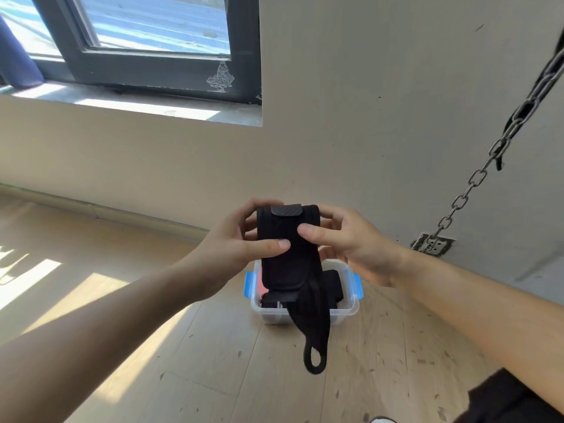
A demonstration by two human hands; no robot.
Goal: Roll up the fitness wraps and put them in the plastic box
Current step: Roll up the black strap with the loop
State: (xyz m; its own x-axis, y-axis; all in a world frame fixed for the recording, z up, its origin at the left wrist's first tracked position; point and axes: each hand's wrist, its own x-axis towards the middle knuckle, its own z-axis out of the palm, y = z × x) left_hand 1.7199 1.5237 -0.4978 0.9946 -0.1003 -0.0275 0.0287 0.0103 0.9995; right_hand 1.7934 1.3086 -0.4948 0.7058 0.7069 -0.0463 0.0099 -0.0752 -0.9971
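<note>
While left hand (225, 248) and right hand (351, 242) pinched the fitness wrap (290, 264) over the plastic box (268, 315), I figured its dangling loop (314, 370) could snag the rim.

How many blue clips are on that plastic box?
2: one blue clip on the plastic box, left side; another on the right; the held wrap may hide more.

The wrap (288, 248) is matt black cloth with a ribbed, faintly shiny tab (286, 209). The box (274, 315) is clear glossy plastic with blue plastic clips (249, 285). The floor (213, 361) is pale matt wood, flecked. The chain (476, 178) is shiny metal.
</note>
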